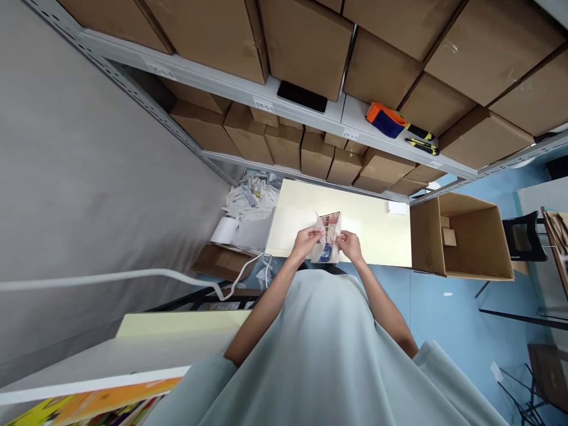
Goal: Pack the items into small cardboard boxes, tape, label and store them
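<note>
In the head view, both hands are grasping one packet (329,232). The left hand (307,239) is pinching its white margin on the nine o'clock side between thumb and fingers; the right hand (349,244) is pinching the margin at three o'clock in the same way. The packet is showing a red, cream and blue print and is sitting over the six o'clock edge of the pale surface (290,216); whether it is touching there, I cannot tell. From the packet, a white block (397,208) is lying on the surface at two o'clock, and an open carton (477,239) is standing beyond the surface's end at three. White wrap (252,198) is heaping up at ten, with a white roll (225,229) standing near nine. On the shelf (231,71), a phone (302,96) is lying near twelve, and an orange-and-blue tool (386,120) is resting at one.
</note>
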Tool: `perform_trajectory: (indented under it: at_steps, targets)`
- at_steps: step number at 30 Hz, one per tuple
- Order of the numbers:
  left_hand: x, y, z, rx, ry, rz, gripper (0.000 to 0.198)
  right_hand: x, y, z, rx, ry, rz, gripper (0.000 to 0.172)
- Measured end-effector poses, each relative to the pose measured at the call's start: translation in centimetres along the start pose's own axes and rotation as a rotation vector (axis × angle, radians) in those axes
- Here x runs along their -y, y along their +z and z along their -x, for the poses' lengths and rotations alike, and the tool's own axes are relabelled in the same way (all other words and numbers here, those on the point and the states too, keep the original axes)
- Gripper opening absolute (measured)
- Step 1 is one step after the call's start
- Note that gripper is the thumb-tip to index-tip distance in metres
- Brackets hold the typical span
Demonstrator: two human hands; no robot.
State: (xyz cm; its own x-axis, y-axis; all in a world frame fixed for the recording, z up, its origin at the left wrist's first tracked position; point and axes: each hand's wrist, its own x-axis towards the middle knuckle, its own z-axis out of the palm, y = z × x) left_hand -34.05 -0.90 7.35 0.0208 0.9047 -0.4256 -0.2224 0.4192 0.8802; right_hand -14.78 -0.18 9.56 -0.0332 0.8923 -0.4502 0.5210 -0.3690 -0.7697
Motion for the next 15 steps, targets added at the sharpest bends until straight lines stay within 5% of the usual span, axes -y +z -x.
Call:
perform_trajectory:
  at_steps: [4,15]
  targets:
    - [0.0,1.9,-1.6,0.080,0.019,-0.054,0.032,1.5,-0.9,-0.1,-0.086,-0.045,0.329,0.031]
    - [1.8,5.2,-5.1,-0.035,-0.068,-0.102,0.009,1.9,-3.3,-3.0,0.156,-0.149,0.614,0.033]
